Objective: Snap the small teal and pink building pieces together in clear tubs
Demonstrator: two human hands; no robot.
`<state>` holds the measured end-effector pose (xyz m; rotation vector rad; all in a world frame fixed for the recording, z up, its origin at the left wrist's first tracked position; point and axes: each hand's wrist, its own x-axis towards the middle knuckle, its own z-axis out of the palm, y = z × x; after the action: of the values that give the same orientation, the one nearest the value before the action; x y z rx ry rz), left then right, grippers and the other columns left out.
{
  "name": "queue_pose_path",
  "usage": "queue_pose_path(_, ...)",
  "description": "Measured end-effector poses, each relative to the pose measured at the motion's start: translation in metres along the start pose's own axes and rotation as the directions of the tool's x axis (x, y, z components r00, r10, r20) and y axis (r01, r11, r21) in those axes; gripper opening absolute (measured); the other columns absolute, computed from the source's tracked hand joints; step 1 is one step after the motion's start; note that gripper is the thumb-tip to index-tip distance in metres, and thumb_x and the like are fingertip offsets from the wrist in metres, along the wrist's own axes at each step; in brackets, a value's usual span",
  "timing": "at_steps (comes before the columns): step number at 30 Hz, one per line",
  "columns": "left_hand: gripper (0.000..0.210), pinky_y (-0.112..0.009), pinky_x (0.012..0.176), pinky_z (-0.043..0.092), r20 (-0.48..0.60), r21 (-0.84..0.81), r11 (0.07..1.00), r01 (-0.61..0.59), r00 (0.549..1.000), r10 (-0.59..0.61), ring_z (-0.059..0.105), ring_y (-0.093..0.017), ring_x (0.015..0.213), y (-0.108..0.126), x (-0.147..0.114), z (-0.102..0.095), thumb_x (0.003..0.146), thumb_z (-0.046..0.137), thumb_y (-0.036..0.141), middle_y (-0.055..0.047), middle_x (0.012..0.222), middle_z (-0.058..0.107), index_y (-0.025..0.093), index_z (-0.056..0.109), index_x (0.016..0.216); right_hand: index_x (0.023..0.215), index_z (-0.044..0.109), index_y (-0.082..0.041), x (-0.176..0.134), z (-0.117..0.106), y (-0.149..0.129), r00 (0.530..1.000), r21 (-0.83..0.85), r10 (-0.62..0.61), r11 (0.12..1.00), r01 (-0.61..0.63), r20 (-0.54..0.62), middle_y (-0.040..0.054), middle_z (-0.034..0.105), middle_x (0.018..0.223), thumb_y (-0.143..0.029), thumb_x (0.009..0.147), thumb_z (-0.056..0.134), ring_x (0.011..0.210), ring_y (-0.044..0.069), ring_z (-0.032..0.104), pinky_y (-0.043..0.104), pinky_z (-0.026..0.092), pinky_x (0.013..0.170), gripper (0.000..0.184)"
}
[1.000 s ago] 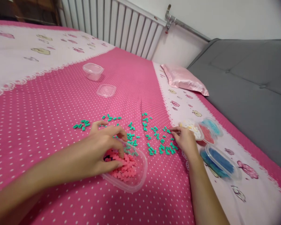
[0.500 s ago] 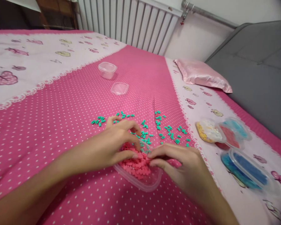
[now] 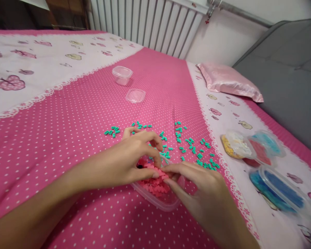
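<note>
A clear plastic container [image 3: 162, 204] sits on the bed in front of me. In and above it is a mass of small red building bricks [image 3: 154, 188]; I cannot tell which are loose and which are joined. My left hand [image 3: 137, 155] reaches over the container, its thumb and fingers pinched on the red bricks. From the other side my right hand [image 3: 200, 181] pinches at the right edge of the same bricks, thumb and forefinger close together. A small dark spot shows beside my left thumb. Small green bricks [image 3: 190, 141] lie scattered just beyond both hands.
Farther off stand a clear tub [image 3: 122, 74] and a flat clear lid [image 3: 135, 96]. On the right are containers of yellow and white pieces [image 3: 235, 144], red pieces [image 3: 260, 152] and blue pieces [image 3: 280, 186]. A pink pillow [image 3: 229, 83] lies against the grey headboard [image 3: 282, 62].
The view has shifted slightly, so the scene sits a little farther right. Both hands stay at the red bricks, with the right fingertips closer to the left thumb.
</note>
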<state>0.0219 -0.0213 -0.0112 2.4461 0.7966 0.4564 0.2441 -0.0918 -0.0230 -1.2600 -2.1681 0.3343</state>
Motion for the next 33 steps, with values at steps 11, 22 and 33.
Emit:
queue_pose_path(11, 0.013, -0.037, 0.099, 0.024, 0.010, -0.026, 0.998, -0.056, 0.998, 0.056, 0.056, -0.021, 0.117, -0.002, 0.001, 0.001, 0.097, 0.068, 0.040, 0.002, 0.118, 0.062, 0.031, 0.076, 0.093, 0.082, 0.068, -0.022, 0.001, 0.012, 0.003, 0.998, 0.078, 0.065, 0.995, -0.063, -0.027, -0.0060, 0.068, 0.072, -0.010, 0.082, 0.066, 0.063, 0.011, 0.063, 0.024, 0.046, 0.061, 0.012)
queue_pose_path(22, 0.009, -0.038, 0.096, 0.022, -0.055, 0.089, 0.994, -0.061, 0.996, 0.066, 0.055, -0.022, 0.115, -0.012, 0.000, 0.009, 0.094, 0.073, 0.039, 0.001, 0.118, 0.063, 0.031, 0.075, 0.092, 0.095, 0.073, -0.026, 0.007, 0.000, 0.009, 0.998, 0.038, 0.009, 0.999, -0.011, 0.064, -0.0072, 0.077, 0.090, -0.018, 0.090, 0.076, 0.079, 0.014, 0.067, 0.032, 0.042, 0.076, 0.010)
queue_pose_path(33, 0.005, -0.041, 0.096, 0.027, -0.035, 0.122, 0.992, -0.035, 0.999, 0.039, 0.058, -0.023, 0.111, -0.013, -0.001, 0.013, 0.091, 0.077, 0.031, -0.001, 0.116, 0.065, 0.028, 0.076, 0.095, 0.110, 0.075, -0.023, 0.027, -0.017, 0.077, 0.974, -0.066, 0.181, 0.979, -0.191, -0.134, 0.0057, 0.072, 0.099, -0.025, 0.100, 0.052, 0.090, 0.020, 0.066, 0.036, 0.049, 0.081, 0.025)
